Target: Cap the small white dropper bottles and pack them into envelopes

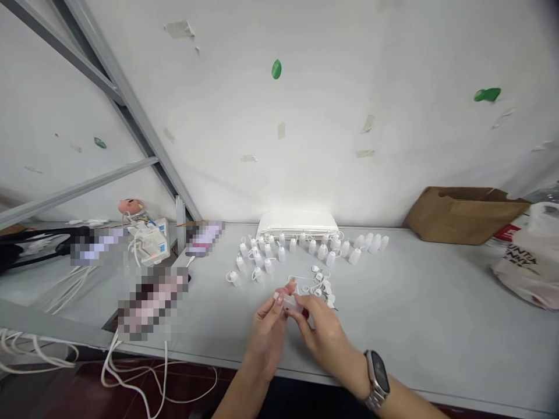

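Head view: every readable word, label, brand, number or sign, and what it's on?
"UNTEA", "NNY": bag; folds break the words, so letters uncertain.
Red label beside it: white marks, too small.
White box: blue labels, too small.
Pixelated items: unreadable.
Watch: nothing legible.
Held bottle: no legible text.

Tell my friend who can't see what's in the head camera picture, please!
A person's left hand and right hand hold what looks like a small white bottle over a gray table. Beyond them stand many similar bottles; loose white caps lie nearer the hands.
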Motion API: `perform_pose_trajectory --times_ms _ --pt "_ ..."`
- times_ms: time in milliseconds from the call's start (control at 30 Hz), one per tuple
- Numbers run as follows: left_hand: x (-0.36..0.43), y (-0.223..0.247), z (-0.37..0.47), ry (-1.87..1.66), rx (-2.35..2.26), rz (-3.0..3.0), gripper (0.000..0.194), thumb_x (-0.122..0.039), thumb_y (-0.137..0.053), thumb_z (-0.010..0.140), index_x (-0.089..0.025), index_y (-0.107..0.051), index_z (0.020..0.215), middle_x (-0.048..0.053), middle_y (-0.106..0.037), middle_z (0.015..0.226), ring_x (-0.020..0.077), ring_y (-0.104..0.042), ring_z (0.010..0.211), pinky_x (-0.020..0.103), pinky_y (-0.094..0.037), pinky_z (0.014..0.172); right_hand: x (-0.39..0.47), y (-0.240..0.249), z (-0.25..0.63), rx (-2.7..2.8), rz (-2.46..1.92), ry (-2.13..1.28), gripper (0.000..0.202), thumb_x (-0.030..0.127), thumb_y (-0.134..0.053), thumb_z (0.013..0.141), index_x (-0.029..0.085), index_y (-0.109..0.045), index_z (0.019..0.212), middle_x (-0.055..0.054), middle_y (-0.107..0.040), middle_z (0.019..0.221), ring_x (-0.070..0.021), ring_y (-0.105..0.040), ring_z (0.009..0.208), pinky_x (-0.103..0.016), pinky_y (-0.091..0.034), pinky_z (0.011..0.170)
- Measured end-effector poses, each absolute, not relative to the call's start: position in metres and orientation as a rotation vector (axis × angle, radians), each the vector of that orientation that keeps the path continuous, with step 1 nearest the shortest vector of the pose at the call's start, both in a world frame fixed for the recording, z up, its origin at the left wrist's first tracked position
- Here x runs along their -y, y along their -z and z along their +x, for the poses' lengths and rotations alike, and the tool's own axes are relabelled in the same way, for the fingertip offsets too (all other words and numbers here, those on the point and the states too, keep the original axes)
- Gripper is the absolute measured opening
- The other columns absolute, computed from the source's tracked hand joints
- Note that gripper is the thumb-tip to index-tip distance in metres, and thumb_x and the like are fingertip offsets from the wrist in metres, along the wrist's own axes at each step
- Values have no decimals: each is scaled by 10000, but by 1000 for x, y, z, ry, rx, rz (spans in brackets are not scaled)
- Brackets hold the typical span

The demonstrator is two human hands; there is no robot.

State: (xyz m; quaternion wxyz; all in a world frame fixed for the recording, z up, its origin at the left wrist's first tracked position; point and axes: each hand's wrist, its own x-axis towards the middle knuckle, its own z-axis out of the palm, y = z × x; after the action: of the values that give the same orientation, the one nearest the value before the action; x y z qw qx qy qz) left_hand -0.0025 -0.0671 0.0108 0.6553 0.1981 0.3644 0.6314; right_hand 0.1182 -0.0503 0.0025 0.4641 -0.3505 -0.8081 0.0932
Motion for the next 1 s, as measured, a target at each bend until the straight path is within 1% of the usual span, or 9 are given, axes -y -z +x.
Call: perform_pose_trajectory --times_ms 67,133,200,267,400,500,600,733,1000 --pt "65 -8 -7 -1497 -844 492 264 -354 -714 698 -185 -736 899 100 -653 1181 281 -413 1275 409 -296 1070 39 -10 121 2211 -761 21 161 116 -412 920 92 -548 1002 -96 -623 753 -203 -573 686 -323 -506 599" --pt "64 -6 -11 -1541 -899 534 271 -351 -688 728 -189 -725 943 90 -638 1206 264 -418 1273 392 -281 1083 29 -19 122 2367 -673 230 190 74 -421 904 50 -544 1046 -107 -624 754 -214 -561 686 -327 -491 589" --pt "63 -6 -15 -1562 -948 545 279 -354 -662 755 -195 -712 979 78 -640 1207 249 -409 1281 383 -264 1094 23 -26 122 2430 -613 355 214 47 -421 894 27 -539 1072 -105 -623 749 -207 -548 666 -318 -476 567" --pt "63 -7 -17 -1574 -964 531 283 -364 -652 762 -203 -709 988 69 -656 1183 243 -395 1291 383 -253 1101 22 -29 119 2431 -591 417 216 39 -409 895 28 -546 1062 -92 -615 727 -195 -532 636 -304 -457 542" --pt "65 -11 -19 -1617 -934 515 259 -367 -667 747 -217 -718 952 56 -665 1171 250 -390 1294 399 -248 1105 25 -29 111 2375 -577 439 222 31 -411 887 4 -543 1063 -87 -602 696 -184 -498 600 -295 -426 517" --pt "66 -15 -19 -1656 -910 508 251 -366 -689 724 -217 -724 923 50 -658 1183 254 -356 1314 397 -248 1108 27 -30 107 2334 -559 422 227 19 -421 873 -22 -533 1066 -89 -594 684 -185 -485 600 -296 -415 517" --pt "66 -16 -19 -1678 -896 469 259 -349 -704 708 -218 -723 929 48 -641 1211 262 -340 1323 400 -263 1104 27 -32 103 2311 -548 409 197 28 -429 874 -4 -546 1030 -75 -581 665 -179 -473 586 -289 -397 504" --pt "66 -12 -20 -1670 -858 432 238 -331 -675 739 -226 -715 949 44 -619 1242 257 -362 1312 407 -271 1100 28 -32 101 2310 -547 399 172 36 -418 876 16 -562 969 -70 -571 647 -180 -465 573 -290 -385 494" --pt "65 -8 -20 -1645 -838 422 231 -336 -651 763 -236 -710 963 35 -649 1199 240 -358 1315 406 -248 1109 28 -29 100 2309 -568 390 176 33 -406 878 35 -566 950 -68 -575 645 -179 -468 572 -285 -390 491"
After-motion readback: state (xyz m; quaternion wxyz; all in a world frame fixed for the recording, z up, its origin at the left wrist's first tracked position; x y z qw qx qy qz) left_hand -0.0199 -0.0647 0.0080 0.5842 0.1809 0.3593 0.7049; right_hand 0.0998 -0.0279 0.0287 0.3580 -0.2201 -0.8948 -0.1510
